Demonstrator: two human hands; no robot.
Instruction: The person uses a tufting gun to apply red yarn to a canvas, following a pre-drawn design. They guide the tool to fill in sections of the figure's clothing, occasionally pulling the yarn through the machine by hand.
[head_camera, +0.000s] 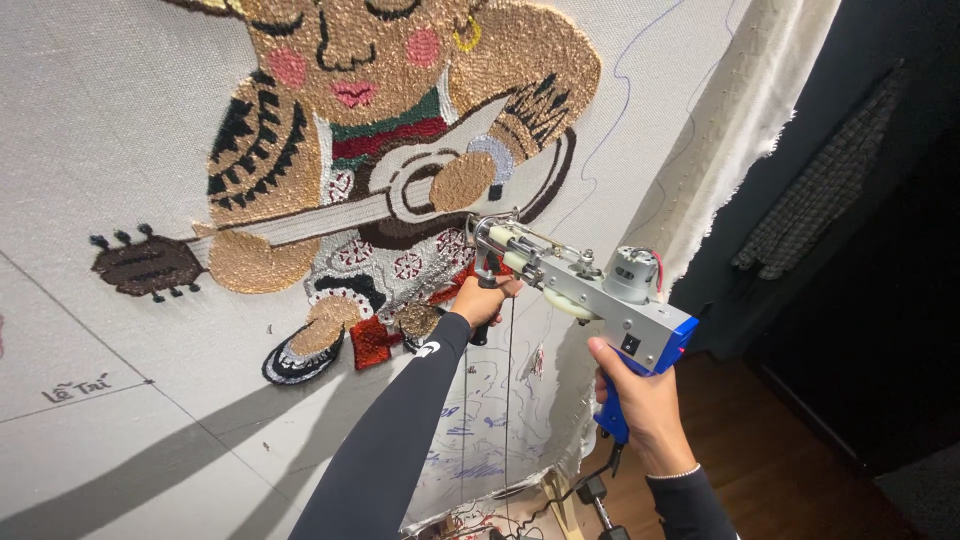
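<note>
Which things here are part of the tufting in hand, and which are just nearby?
In use:
- tufting gun, its blue grip in the right hand
- left hand on the gun's front handle
- stretched cloth with the half-filled guitar-player design
- yarn strand hanging below the gun

Just nearby:
- checked garment hanging in the dark
- wooden floor

Two arms in long black sleeves, snug and smooth. Left sleeve (395, 430) long and dark, with a small white mark (429, 349) near the wrist. Right sleeve (690, 505) black too, ending at the wrist. A thin pale band (672, 473) around the right wrist, just above the cuff, like a little bracelet. Both hands bare, no gloves: left hand (480, 300) and right hand (645, 400). No rings to be seen on the fingers. Nothing else of the body in view.
</note>
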